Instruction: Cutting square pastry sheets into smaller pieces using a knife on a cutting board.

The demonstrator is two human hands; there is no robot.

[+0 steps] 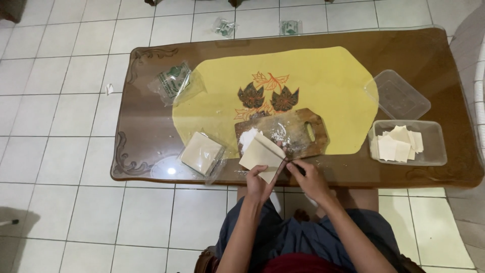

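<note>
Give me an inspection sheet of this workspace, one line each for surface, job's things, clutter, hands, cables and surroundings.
Surface: glass-topped wooden table with a yellow leaf-print mat.
Job's things: stack of pale square dough sheets overhanging a floured wooden cutting board.
Clutter: wrapped pack of sheets; empty plastic bag; clear container holding cut pieces; its lid beside it.
Hands: left hand grips the stack's near edge; right hand touches its right edge, held tool unclear.
Cables: nothing seen.
Surroundings: white tiled floor with two small packets beyond the table.
</note>
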